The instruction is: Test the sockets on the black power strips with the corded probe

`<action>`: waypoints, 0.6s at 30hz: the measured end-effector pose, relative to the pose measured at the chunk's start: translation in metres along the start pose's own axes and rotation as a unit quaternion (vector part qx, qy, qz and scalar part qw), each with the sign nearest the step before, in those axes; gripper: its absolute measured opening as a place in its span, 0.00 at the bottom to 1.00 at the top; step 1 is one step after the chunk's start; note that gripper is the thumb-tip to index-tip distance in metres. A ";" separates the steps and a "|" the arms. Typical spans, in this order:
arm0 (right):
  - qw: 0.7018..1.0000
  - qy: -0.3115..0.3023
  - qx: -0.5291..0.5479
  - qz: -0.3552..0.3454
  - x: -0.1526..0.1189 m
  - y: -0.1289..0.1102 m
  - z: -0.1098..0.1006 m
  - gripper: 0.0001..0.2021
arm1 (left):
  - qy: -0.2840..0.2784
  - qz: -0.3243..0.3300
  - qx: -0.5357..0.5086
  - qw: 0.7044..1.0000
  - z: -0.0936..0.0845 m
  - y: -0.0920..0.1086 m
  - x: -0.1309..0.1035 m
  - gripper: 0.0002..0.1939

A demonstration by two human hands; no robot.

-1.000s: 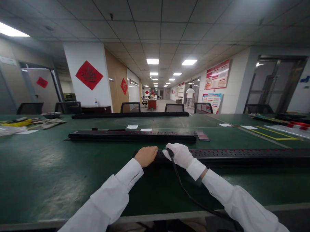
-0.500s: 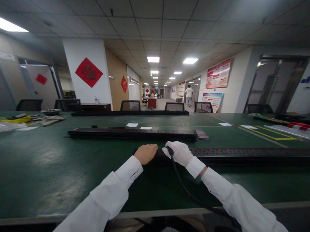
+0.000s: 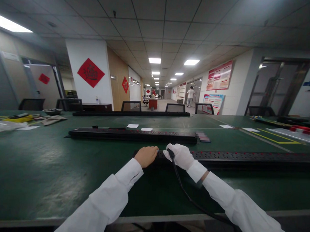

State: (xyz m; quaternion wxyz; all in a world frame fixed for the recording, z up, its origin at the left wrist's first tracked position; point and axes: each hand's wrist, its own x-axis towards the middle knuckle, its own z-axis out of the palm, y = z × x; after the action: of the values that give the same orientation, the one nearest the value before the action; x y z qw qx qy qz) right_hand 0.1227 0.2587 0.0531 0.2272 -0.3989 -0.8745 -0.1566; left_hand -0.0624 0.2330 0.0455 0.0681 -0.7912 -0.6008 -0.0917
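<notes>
A long black power strip (image 3: 232,157) with rows of sockets and red marks lies across the table in front of me and runs off to the right. My left hand (image 3: 146,156), bare, has its fingers closed over the strip's left end. In a white glove, my right hand (image 3: 180,155) grips a black plug (image 3: 171,153) against the strip's top, just right of my left hand. From the plug a black cable (image 3: 184,189) droops toward the table's front edge. Whether the plug's pins are in a socket is hidden by the fingers.
Behind the hands lies another black power strip (image 3: 133,135), with a third black bar (image 3: 130,113) at the far edge. Paper slips (image 3: 132,126) are on the green table (image 3: 52,173). A bowl (image 3: 52,111) stands far left. A person (image 3: 190,96) is in the distant corridor.
The view has shifted slightly, so everything sits a little lower and to the right. Both hands keep the same hold on strip and plug.
</notes>
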 end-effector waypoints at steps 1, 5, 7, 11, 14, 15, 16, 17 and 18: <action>1.000 -0.002 0.000 0.001 0.000 0.000 0.000 0.21 | 0.002 -0.002 0.004 1.000 0.000 0.000 0.000 0.17; 1.000 -0.007 -0.006 0.005 0.000 0.000 -0.001 0.21 | 0.000 -0.019 0.008 1.000 0.000 0.001 0.000 0.16; 1.000 -0.007 -0.004 0.002 0.000 0.000 -0.001 0.21 | -0.004 -0.016 0.002 1.000 0.000 0.001 0.000 0.16; 1.000 0.006 -0.001 -0.004 0.001 0.001 0.001 0.20 | 0.009 -0.002 0.005 1.000 0.001 -0.001 0.000 0.17; 1.000 0.008 -0.007 -0.004 0.001 0.001 0.000 0.21 | 0.012 -0.003 0.012 1.000 0.001 0.000 0.000 0.17; 1.000 0.006 -0.007 -0.004 0.001 0.001 0.000 0.21 | 0.008 -0.006 0.013 1.000 0.000 0.000 0.000 0.17; 1.000 0.005 -0.007 -0.003 0.001 0.001 0.000 0.21 | 0.004 -0.008 0.013 1.000 0.000 0.000 0.000 0.17; 1.000 0.003 -0.006 -0.003 0.001 0.001 0.000 0.21 | 0.001 -0.010 0.011 1.000 0.000 0.000 -0.001 0.17; 1.000 0.003 -0.006 -0.002 0.000 0.001 -0.001 0.20 | 0.001 -0.010 0.009 1.000 -0.001 0.001 -0.001 0.17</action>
State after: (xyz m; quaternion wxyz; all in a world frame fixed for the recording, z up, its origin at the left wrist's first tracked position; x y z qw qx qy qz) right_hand 0.1231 0.2591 0.0539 0.2275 -0.3974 -0.8739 -0.1633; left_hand -0.0620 0.2320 0.0461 0.0750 -0.7845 -0.6093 -0.0878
